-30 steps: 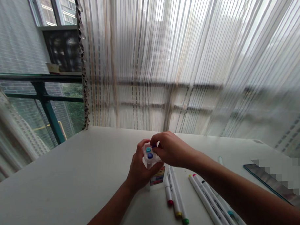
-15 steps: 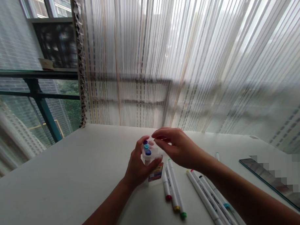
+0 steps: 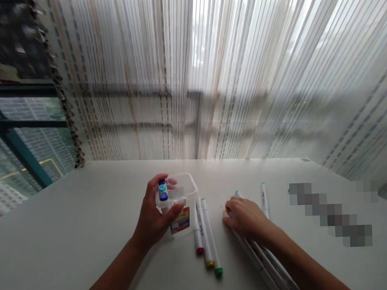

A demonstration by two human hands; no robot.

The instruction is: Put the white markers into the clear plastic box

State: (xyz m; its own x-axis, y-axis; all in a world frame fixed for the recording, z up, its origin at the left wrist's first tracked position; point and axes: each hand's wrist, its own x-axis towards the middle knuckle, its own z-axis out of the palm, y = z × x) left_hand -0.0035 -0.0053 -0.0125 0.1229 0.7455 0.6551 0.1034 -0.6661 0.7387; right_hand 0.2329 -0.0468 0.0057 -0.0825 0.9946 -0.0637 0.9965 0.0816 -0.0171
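Observation:
My left hand point(image 3: 151, 220) is wrapped round a clear plastic box point(image 3: 191, 185) with a coloured label on its side. Inside the box, against the left wall, several markers point(image 3: 163, 188) stand upright with purple, light blue and dark blue ends. My right hand point(image 3: 247, 217) is lowered over a group of white markers point(image 3: 256, 261) on the table, its fingers and thumb closed at their far ends by a yellow-ended marker point(image 3: 225, 214). The fingers partly hide what they grip, and the forearm covers part of the group.
Three white markers point(image 3: 207, 237) with red, yellow and green ends lie just right of the box. Another marker point(image 3: 264, 199) lies beyond my right hand. A pixelated dark object point(image 3: 331, 218) is on the right of the white table point(image 3: 72, 225). A striped curtain point(image 3: 178, 78) hangs behind.
My right hand has left the box's opening and moved right and down to the loose markers, its fingers closing there. My left hand still holds the box. The view has turned right.

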